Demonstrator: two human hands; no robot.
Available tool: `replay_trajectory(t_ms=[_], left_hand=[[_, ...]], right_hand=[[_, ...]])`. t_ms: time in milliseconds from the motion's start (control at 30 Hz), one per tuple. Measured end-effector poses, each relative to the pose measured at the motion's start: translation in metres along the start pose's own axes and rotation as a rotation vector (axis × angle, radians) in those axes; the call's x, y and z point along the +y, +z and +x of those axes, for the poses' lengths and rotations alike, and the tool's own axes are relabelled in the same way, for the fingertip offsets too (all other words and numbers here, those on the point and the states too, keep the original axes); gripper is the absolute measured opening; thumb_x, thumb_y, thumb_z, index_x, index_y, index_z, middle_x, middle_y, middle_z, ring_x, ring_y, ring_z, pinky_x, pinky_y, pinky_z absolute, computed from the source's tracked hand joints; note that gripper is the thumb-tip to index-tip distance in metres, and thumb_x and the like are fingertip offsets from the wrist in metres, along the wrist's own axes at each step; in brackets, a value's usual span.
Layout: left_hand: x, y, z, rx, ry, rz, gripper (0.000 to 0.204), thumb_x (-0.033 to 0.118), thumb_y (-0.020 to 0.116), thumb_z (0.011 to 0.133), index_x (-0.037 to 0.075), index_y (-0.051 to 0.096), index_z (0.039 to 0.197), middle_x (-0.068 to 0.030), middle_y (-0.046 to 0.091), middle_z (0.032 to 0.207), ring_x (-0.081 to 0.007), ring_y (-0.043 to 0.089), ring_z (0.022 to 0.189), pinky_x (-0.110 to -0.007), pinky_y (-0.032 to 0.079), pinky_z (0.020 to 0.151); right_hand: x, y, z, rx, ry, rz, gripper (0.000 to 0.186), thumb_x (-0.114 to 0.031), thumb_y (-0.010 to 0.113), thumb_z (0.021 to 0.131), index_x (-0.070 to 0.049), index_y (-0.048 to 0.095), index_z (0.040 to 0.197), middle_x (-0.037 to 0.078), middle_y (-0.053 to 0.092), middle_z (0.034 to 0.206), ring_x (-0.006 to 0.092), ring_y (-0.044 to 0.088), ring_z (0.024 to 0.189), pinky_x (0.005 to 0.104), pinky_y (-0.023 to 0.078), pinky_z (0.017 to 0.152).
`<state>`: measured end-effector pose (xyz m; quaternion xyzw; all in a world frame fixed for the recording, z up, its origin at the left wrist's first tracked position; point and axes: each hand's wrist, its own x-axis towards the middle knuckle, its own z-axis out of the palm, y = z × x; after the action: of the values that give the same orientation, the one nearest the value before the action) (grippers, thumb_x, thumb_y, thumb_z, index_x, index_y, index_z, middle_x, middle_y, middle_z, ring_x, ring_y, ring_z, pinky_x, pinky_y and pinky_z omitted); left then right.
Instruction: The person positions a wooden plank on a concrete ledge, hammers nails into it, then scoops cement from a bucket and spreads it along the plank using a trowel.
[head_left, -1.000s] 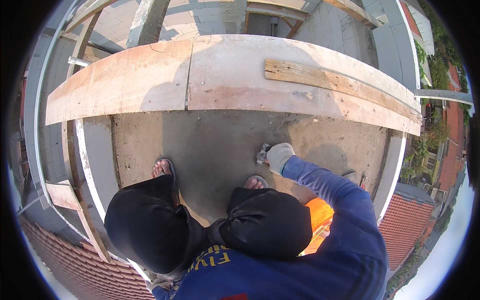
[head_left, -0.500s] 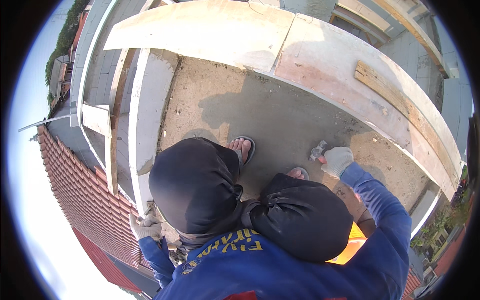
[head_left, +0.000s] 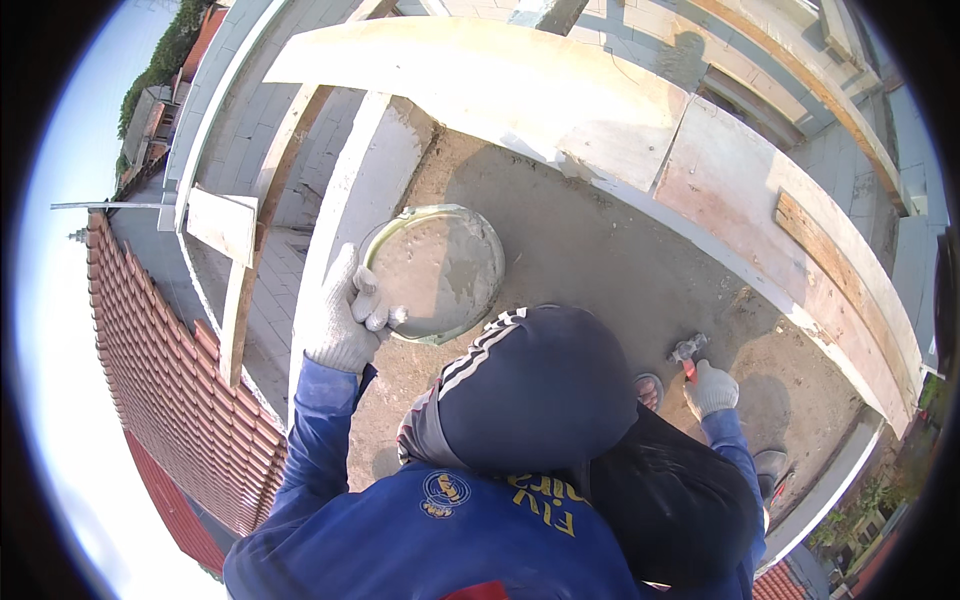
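Observation:
In my gloved left hand [head_left: 350,312] is the near-left rim of a round bucket [head_left: 492,262]. My fingers curl over that rim. Pale grey mortar coats the bucket's inside, and I cannot tell how deep it is. At the right, a small hammer [head_left: 690,348] with a metal head and red handle is in my gloved right hand [head_left: 713,388], closed around the handle. The hammer's head is just over the concrete slab [head_left: 600,240], apart from the bucket. My knees hide part of the slab between both hands.
Pale formwork boards [head_left: 480,70] curve along the far edge, with a loose wooden plank [head_left: 830,255] on them at the right. A low whitish wall [head_left: 345,190] bounds the left side. Beyond it are timber props [head_left: 250,260] and a tiled roof [head_left: 170,370] lower down.
My left hand has come up and forward from the lower left and now grips the bucket, which was out of sight before. My right hand has moved slightly right and nearer with the hammer.

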<state>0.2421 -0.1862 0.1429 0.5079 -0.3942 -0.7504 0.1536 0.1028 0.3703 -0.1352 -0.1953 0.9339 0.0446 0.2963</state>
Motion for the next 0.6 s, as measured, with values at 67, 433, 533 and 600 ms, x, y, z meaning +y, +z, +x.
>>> replay_trajectory(t_ms=[67,433,533,600], left_hand=[[0.006,0.011,0.006,-0.089,0.033,0.104,0.06,0.06,0.055,0.115,0.011,0.063,0.081,0.0029,0.031,0.053,-0.0171,0.038,0.046,-0.039,0.052,0.06],[0.001,0.068,0.072,-0.581,-0.041,0.342,0.068,0.058,0.034,0.122,0.009,0.066,0.086,-0.0004,0.042,0.054,-0.021,0.05,0.047,-0.046,0.064,0.07],[0.002,0.088,0.082,-0.635,-0.099,0.33,0.07,0.058,0.032,0.122,0.01,0.065,0.083,-0.0012,0.043,0.051,-0.0215,0.05,0.046,-0.047,0.064,0.071],[-0.004,0.097,0.089,-0.674,-0.169,0.33,0.069,0.057,0.033,0.122,0.011,0.062,0.08,-0.0031,0.045,0.05,-0.0234,0.051,0.046,-0.047,0.064,0.071]], right_hand=[[-0.02,-0.001,-0.007,-0.058,0.055,0.035,0.038,-0.039,0.08,0.09,-0.008,0.065,0.108,0.023,0.079,0.091,0.0459,0.079,0.091,0.0592,0.061,0.079],[-0.071,0.046,-0.067,-0.029,0.553,0.311,0.051,-0.051,0.076,0.094,-0.007,0.063,0.116,0.029,0.078,0.096,0.0519,0.077,0.095,0.0631,0.059,0.082],[-0.079,0.044,-0.102,-0.074,0.727,0.411,0.048,-0.049,0.075,0.096,-0.008,0.066,0.118,0.028,0.079,0.097,0.0504,0.077,0.097,0.0619,0.059,0.083],[-0.093,0.051,-0.116,-0.015,0.859,0.509,0.046,-0.048,0.075,0.096,-0.01,0.068,0.121,0.026,0.079,0.099,0.0491,0.077,0.099,0.0605,0.059,0.085]])
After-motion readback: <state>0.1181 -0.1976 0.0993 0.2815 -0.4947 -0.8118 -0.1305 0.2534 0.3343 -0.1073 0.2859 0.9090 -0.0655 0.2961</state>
